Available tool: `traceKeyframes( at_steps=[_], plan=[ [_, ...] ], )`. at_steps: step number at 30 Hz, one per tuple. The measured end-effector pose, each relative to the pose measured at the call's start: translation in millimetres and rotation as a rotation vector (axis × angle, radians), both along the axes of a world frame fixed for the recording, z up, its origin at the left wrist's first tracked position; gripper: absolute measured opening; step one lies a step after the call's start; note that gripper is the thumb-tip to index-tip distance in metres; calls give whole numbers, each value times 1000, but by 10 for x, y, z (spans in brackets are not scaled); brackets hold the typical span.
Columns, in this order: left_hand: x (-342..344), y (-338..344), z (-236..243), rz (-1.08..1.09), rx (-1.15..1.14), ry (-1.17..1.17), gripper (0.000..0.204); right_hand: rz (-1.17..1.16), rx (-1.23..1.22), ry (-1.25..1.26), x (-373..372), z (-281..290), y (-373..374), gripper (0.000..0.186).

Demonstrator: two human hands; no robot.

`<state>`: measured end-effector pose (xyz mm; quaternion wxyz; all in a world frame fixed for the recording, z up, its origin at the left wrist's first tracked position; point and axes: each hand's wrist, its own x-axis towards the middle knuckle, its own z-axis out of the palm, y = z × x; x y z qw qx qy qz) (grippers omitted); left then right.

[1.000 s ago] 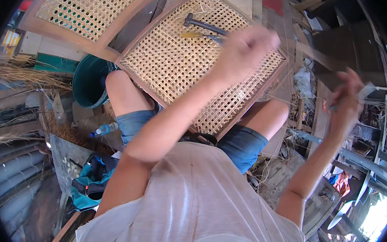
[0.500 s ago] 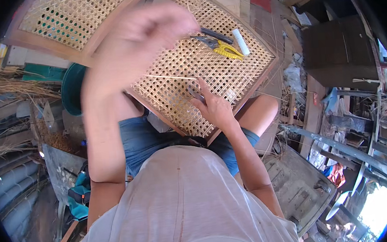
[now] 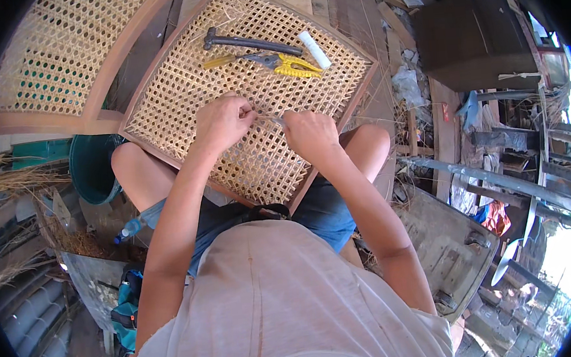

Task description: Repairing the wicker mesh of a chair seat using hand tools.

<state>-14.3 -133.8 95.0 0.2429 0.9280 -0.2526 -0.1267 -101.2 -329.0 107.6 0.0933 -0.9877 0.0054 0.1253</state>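
A woven cane panel (image 3: 178, 96) in a wooden frame lies across my lap. My left hand (image 3: 224, 121) is closed in a pinch just above the weave, and whatever its fingers hold is too small to make out. Close beside it, my right hand (image 3: 313, 134) is wrapped round a slim grey metal tool (image 3: 277, 120), whose tip points toward the left fingers. Farther up the panel rest a dark hammer (image 3: 255, 43), yellow-handled pliers (image 3: 295, 66), a yellow-handled pointed tool (image 3: 220, 61) and a white cylinder (image 3: 315, 50).
A second framed cane panel (image 3: 99, 65) stands at the far left. Below it sit a dark green bucket (image 3: 91, 180) and bundles of loose cane strands (image 3: 14, 180). On the right are a dark cabinet (image 3: 472, 39) and a worn grey panel (image 3: 438, 247).
My left hand has come down from above the panel to beside the right hand. The right hand has turned and closed round the metal tool. The view has shifted slightly.
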Motion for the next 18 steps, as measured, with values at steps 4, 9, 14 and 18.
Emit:
traceKeyframes(
  at_steps=[4, 9, 14, 18],
  plan=[
    [30, -5, 68, 37, -14, -65, 16, -21, 40, -13, 55, -18, 82, 18],
    [74, -43, 118, 41, 73, -12, 15, -98, 225, -47, 73, -154, -49, 21],
    [169, -26, -115, -26, -9, 64, 19, -112, 321, 57, 225, -150, -221, 21],
    [126, -215, -136, -71, 24, 148, 24, -72, 336, 152, 237, -80, -267, 22]
  ],
)
